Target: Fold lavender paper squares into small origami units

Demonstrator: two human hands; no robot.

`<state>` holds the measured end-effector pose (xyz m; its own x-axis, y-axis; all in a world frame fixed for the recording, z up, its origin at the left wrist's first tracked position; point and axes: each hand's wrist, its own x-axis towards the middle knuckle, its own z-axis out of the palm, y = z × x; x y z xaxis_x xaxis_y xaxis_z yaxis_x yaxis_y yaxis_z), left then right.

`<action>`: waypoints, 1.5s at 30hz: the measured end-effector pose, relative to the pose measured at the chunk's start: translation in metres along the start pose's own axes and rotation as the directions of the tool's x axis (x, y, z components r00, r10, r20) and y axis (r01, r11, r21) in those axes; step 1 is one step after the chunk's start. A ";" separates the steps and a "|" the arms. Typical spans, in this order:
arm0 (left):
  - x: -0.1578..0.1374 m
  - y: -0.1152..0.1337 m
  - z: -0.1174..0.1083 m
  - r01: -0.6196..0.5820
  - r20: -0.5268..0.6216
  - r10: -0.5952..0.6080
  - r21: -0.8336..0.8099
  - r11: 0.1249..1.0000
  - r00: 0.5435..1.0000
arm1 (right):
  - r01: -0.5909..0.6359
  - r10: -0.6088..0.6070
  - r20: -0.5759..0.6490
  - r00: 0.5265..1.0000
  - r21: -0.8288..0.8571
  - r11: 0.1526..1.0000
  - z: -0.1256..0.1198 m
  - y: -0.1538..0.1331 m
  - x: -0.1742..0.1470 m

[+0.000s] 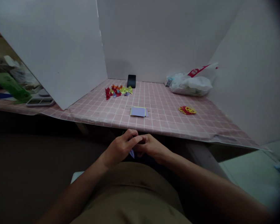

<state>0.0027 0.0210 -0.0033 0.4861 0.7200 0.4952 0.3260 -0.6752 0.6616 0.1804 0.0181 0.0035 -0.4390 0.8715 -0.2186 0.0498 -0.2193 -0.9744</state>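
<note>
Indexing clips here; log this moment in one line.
left hand: at purple paper | right hand: at same paper | grips: partly hidden | table: paper stack, bag

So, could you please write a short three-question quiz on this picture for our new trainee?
1. What colour is the paper piece showing between the left hand and the right hand? (a) red (b) purple (c) yellow
2. True or false: in the picture, the plastic bag lies to the right of the dark device.
3. Which lies nearer the front edge of the table: the stack of sheets or the cluster of folded shapes?

Key: 1. b; 2. true; 3. the stack of sheets.
</note>
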 end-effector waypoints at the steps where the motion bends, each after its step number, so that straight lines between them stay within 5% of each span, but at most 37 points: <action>1: 0.000 -0.001 0.001 0.001 -0.002 -0.001 -0.005 1.000 1.000 | -0.002 0.002 -0.015 1.000 0.003 1.000 0.001 0.001 0.000; 9: -0.003 -0.008 0.011 -0.103 -0.060 0.107 0.074 0.992 0.992 | 0.016 -0.014 -0.028 1.000 0.072 0.997 0.008 0.004 -0.001; 15: 0.003 -0.001 0.006 -0.089 -0.348 0.092 0.023 0.996 0.933 | 0.071 -0.059 -0.110 0.992 0.106 0.992 0.006 -0.005 -0.003; 21: -0.008 -0.010 0.003 -0.052 -0.235 0.008 -0.183 0.982 0.972 | 0.160 -0.138 -0.209 0.968 0.091 0.983 0.001 -0.011 -0.003; 27: -0.007 -0.010 0.005 -0.052 -0.223 0.021 -0.137 0.989 0.975 | 0.169 -0.141 -0.202 0.969 0.128 0.977 0.002 -0.010 -0.002; 30: -0.006 -0.008 0.006 0.046 -0.192 -0.102 -0.278 0.960 0.976 | 0.144 -0.114 -0.181 0.977 0.163 0.976 0.002 -0.008 -0.001; 39: -0.004 0.006 0.012 0.363 0.027 -0.475 -0.684 0.632 0.879 | 0.096 -0.058 -0.172 0.983 0.221 0.971 0.002 -0.006 -0.001; 45: -0.004 0.009 0.016 0.415 0.038 -0.539 -0.685 0.599 0.841 | 0.107 -0.069 -0.176 0.982 0.219 0.970 0.004 -0.005 -0.001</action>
<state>0.0164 0.0094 -0.0080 0.2639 0.9638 0.0384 -0.1581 0.0040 0.9874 0.1772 0.0163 0.0088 -0.2770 0.9480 -0.1567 -0.1955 -0.2153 -0.9568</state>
